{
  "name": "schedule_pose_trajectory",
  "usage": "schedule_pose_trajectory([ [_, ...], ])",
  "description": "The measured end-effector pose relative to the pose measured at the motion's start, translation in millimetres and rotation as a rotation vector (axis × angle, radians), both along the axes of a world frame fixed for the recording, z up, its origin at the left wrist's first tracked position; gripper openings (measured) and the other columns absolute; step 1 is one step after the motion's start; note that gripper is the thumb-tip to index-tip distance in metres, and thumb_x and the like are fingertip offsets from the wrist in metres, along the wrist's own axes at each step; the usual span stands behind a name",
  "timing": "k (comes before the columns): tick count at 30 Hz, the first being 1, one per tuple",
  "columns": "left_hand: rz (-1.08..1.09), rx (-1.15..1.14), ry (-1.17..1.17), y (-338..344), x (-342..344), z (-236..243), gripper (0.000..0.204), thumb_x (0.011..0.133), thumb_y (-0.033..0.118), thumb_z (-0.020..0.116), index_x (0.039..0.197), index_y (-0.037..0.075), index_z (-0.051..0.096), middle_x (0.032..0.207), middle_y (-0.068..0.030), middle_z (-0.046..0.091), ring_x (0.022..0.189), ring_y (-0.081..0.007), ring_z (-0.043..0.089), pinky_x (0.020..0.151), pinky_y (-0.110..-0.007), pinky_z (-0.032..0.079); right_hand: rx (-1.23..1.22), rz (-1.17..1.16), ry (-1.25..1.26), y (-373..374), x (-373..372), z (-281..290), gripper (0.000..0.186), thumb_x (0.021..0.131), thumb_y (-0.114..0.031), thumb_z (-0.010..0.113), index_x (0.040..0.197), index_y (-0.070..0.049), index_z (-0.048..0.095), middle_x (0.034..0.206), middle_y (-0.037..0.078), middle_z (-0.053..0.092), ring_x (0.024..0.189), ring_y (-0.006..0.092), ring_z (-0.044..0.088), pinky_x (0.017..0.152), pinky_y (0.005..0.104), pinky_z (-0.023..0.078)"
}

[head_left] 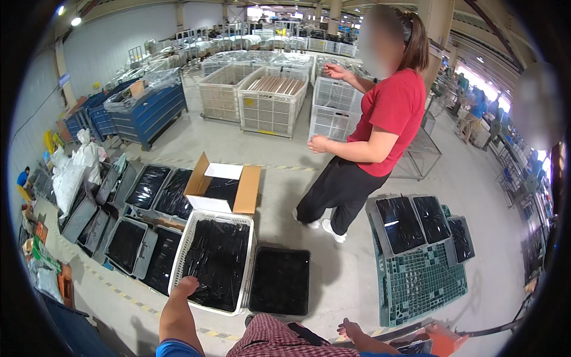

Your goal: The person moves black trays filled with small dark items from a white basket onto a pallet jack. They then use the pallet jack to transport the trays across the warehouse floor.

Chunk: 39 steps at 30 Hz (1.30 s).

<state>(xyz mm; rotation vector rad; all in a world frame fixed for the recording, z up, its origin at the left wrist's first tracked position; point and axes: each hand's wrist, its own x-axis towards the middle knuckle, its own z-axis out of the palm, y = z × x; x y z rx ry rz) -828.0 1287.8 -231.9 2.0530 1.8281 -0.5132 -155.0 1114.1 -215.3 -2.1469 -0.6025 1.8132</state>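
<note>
A white plastic basket (173,262) stands right in front of me, filled with long, thin, shiny black pieces (217,256). Over its near left rim, my left hand (188,286) reaches down to those pieces with its fingers curled. Whatever the fingers hold is hidden. My right hand (351,329) hangs low at the right, open and touching nothing, its fingers apart. Close beside the basket, to its right, a grey crate (252,297) with a flat black top surface sits on the floor. Just beyond the basket is an open cardboard box (247,189) with black contents.
Grey crates of black pieces (148,185) crowd the left. A person in a red shirt (395,113) stands ahead, hands raised. On the right, a green pallet (419,285) bears several grey crates. Large mesh-sided bins (267,113) and a blue bin (148,116) stand farther back.
</note>
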Motion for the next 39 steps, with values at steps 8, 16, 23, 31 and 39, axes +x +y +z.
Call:
schedule_pose_trajectory([
  [8, -0.386, -0.118, 0.283, -39, 5, 47, 0.019, 0.080, 0.011, 0.052, 0.089, 0.008, 0.068, 0.093, -0.0088, 0.063, 0.094, -0.0273, 0.061, 0.075, -0.040, 0.053, -0.010, 0.085, -0.007, -6, -3, 0, 0.059, 0.092, -0.052, 0.029, 0.100, -0.004, 0.061, 0.085, 0.007, 0.067, 0.069, 0.0170, 0.061, 0.065, 0.0358, 0.044],
  [16, -0.290, -0.127, 0.243, -57, -2, 34, 0.021, 0.083, 0.016, 0.048, 0.091, 0.010, 0.067, 0.095, -0.0115, 0.062, 0.096, -0.0275, 0.060, 0.077, -0.042, 0.051, 0.016, 0.094, -0.009, 9, 8, -1, 0.061, 0.092, -0.054, 0.028, 0.101, -0.002, 0.060, 0.085, 0.010, 0.067, 0.071, 0.0191, 0.061, 0.064, 0.0349, 0.045],
  [23, 0.350, 0.073, -0.250, -58, -3, 8, 0.029, 0.076, 0.027, 0.051, 0.090, 0.006, 0.064, 0.103, -0.0155, 0.061, 0.100, -0.0331, 0.056, 0.086, -0.040, 0.045, 0.019, 0.171, 0.044, 3, 23, -15, 0.071, 0.091, -0.057, 0.023, 0.113, 0.003, 0.053, 0.097, 0.018, 0.065, 0.078, 0.0271, 0.063, 0.071, 0.0388, 0.048],
  [31, 0.522, -0.006, -0.259, -78, 23, 74, 0.030, 0.078, 0.028, 0.050, 0.097, 0.010, 0.064, 0.108, -0.0143, 0.060, 0.104, -0.0308, 0.055, 0.090, -0.037, 0.044, -0.010, 0.109, 0.063, -9, 43, -41, 0.073, 0.093, -0.055, 0.021, 0.112, 0.009, 0.050, 0.097, 0.024, 0.062, 0.077, 0.0300, 0.063, 0.072, 0.0401, 0.052],
  [39, 0.685, 0.011, -0.226, -80, 2, 99, 0.035, 0.077, 0.030, 0.056, 0.103, 0.008, 0.062, 0.110, -0.0147, 0.059, 0.104, -0.0315, 0.055, 0.091, -0.038, 0.043, 0.012, 0.097, 0.160, -4, 54, -64, 0.074, 0.091, -0.058, 0.022, 0.112, 0.008, 0.050, 0.095, 0.022, 0.064, 0.074, 0.0279, 0.064, 0.066, 0.0386, 0.051],
])
